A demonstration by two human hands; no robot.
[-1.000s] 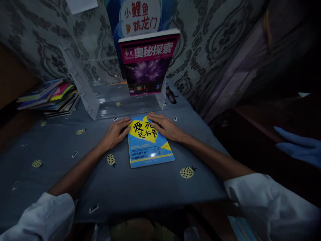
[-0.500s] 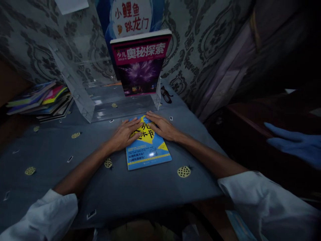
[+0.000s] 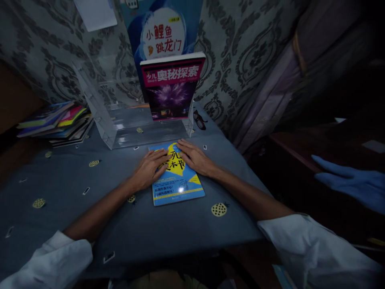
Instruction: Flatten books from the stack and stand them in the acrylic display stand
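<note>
A blue and yellow paperback book (image 3: 177,189) lies flat on the cloth in front of me, its cover with black lettering facing up. My left hand (image 3: 148,169) rests palm down across its left side, fingers extended over the cover. On the upper right edge of the book lies my right hand (image 3: 196,159), also flat with fingers stretched out. Neither hand grips the book. Just beyond it stands a clear acrylic book stand (image 3: 141,139). A magenta and purple book (image 3: 172,95) leans upright in it, with a taller blue book (image 3: 188,30) behind.
At the left is an uneven stack of thin books (image 3: 54,120). Dark glasses (image 3: 199,120) lie right of the stand. A pineapple-patterned cloth (image 3: 120,233) covers the table. Another person's blue-gloved hand (image 3: 351,180) shows at the right edge. White paper (image 3: 98,15) hangs at the wall.
The view has tilted slightly upward, showing more of the tall blue book. Both hands have shifted slightly apart on the cover, uncovering more of the title. The book lies in nearly the same place.
</note>
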